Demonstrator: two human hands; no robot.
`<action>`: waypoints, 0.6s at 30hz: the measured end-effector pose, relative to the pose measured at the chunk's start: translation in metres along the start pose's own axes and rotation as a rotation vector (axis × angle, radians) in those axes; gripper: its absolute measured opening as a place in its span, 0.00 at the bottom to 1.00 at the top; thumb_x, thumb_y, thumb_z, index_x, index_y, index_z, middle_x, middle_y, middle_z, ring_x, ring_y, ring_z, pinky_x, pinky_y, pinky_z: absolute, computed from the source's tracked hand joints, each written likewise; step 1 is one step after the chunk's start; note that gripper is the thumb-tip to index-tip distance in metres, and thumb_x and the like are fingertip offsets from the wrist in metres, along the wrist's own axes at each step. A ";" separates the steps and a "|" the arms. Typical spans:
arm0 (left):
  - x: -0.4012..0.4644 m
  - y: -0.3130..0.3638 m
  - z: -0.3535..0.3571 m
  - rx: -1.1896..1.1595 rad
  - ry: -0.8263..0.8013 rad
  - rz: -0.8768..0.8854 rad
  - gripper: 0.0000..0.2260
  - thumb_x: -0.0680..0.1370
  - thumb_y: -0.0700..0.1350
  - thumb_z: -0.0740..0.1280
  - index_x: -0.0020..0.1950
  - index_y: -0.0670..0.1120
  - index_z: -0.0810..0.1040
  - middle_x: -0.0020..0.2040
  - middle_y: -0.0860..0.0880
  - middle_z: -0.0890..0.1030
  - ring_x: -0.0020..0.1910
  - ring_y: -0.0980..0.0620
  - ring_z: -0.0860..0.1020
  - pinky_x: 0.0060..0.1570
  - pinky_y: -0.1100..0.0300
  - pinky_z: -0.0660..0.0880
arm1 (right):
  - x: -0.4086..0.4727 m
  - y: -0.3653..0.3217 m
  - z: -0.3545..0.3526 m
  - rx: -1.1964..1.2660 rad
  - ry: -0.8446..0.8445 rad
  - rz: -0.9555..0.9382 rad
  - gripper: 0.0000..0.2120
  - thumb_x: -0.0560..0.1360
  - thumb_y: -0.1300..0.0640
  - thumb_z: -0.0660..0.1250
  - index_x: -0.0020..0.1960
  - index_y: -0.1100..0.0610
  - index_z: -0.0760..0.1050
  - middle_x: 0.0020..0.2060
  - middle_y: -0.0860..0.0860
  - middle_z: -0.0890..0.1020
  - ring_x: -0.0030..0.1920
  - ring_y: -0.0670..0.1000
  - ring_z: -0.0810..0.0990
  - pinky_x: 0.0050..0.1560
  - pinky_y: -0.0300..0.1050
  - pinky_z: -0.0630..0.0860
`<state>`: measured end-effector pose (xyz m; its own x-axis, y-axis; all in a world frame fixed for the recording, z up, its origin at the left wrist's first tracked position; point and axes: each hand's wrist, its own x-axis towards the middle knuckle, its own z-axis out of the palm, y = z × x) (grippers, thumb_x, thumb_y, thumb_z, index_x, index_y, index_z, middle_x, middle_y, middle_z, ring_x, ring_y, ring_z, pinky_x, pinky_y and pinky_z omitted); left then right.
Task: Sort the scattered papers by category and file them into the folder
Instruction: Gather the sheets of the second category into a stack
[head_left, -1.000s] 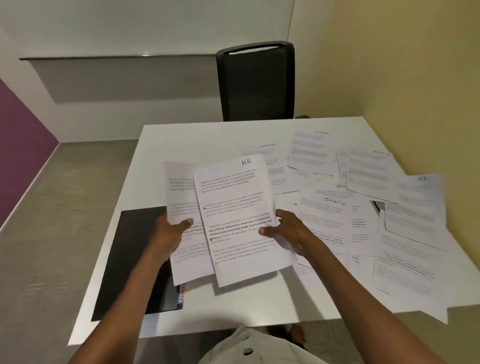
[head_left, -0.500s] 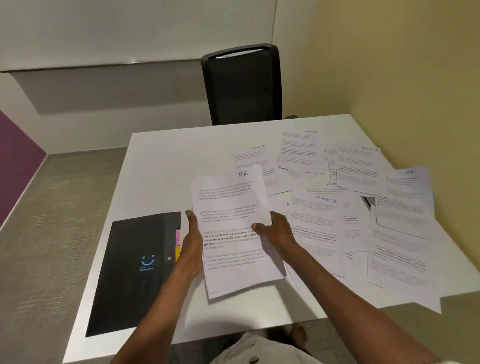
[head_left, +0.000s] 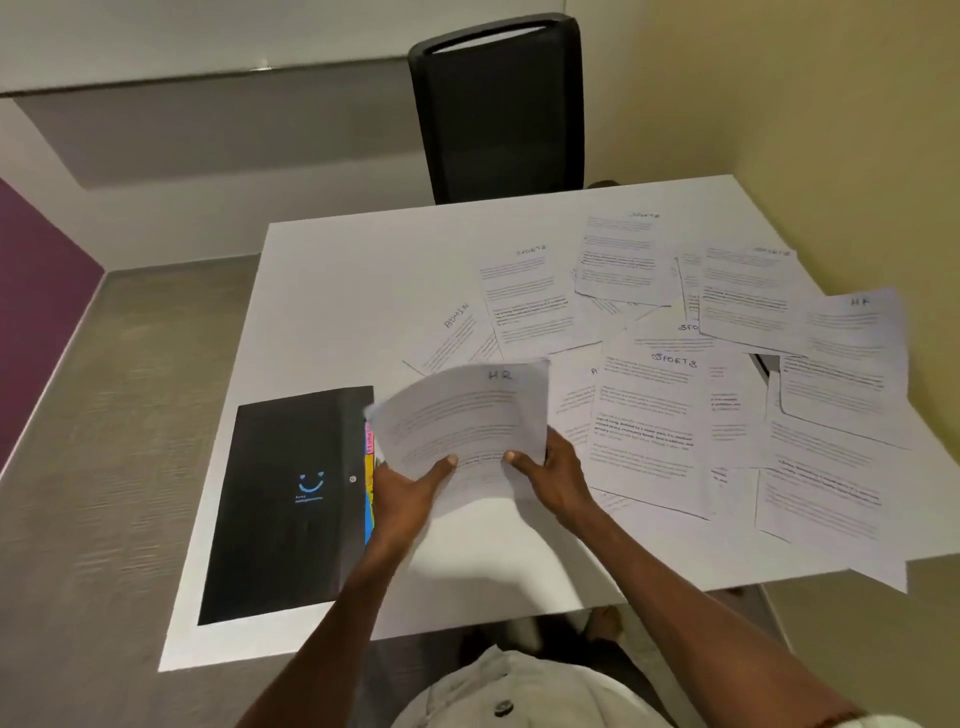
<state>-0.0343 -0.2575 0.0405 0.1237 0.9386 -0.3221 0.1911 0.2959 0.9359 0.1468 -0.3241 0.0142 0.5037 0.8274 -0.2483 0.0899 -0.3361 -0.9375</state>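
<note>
Over the last second the two separate sheets I had been comparing came together into one small stack, the HR papers (head_left: 462, 415), and the stack moved down and left until its left edge overlapped the right edge of the black folder (head_left: 291, 499) at about 9 o'clock from my hands; I read that as the HR category being gathered and about ready to file, though the folder lay closed with only its coloured tabs (head_left: 369, 478) showing along the near edge. My left hand (head_left: 410, 493) gripped the stack's lower left, thumb on top and fingers curled beneath, and my right hand (head_left: 550, 478) pinched the lower right corner the same way, both forearms reaching in from 6 o'clock. The stack bowed upward between them (the blur hid the body text, only the handwritten HR heading was legible). The scattered papers (head_left: 649, 431), headed SPORTS, ADMIN and HR, lay fanned across the white table (head_left: 337, 280) from 12 to 3 o'clock, unsorted. A black chair (head_left: 498, 109) stood at 12 o'clock beyond the table.
</note>
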 end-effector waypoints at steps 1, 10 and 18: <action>-0.004 -0.008 -0.001 -0.004 0.005 -0.007 0.23 0.70 0.39 0.79 0.63 0.45 0.77 0.55 0.49 0.83 0.56 0.48 0.82 0.53 0.54 0.81 | -0.001 0.005 0.002 0.005 -0.001 0.018 0.17 0.73 0.57 0.72 0.62 0.54 0.76 0.53 0.49 0.83 0.54 0.49 0.82 0.46 0.33 0.76; -0.004 -0.012 0.014 0.095 0.044 0.003 0.21 0.75 0.40 0.74 0.66 0.43 0.73 0.59 0.45 0.80 0.56 0.46 0.79 0.50 0.66 0.76 | 0.006 0.023 0.003 -0.077 -0.052 0.035 0.15 0.76 0.61 0.68 0.62 0.56 0.75 0.53 0.47 0.81 0.53 0.48 0.79 0.48 0.33 0.75; 0.034 0.014 0.034 0.213 0.012 0.068 0.21 0.76 0.47 0.74 0.66 0.43 0.74 0.57 0.46 0.81 0.56 0.44 0.79 0.46 0.59 0.75 | 0.047 0.059 -0.090 -0.619 0.177 0.161 0.25 0.76 0.50 0.64 0.68 0.63 0.68 0.66 0.59 0.74 0.67 0.57 0.72 0.65 0.45 0.67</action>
<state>0.0059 -0.2279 0.0378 0.1315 0.9576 -0.2563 0.3843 0.1891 0.9036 0.2532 -0.3456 -0.0307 0.6808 0.6767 -0.2802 0.4524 -0.6894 -0.5657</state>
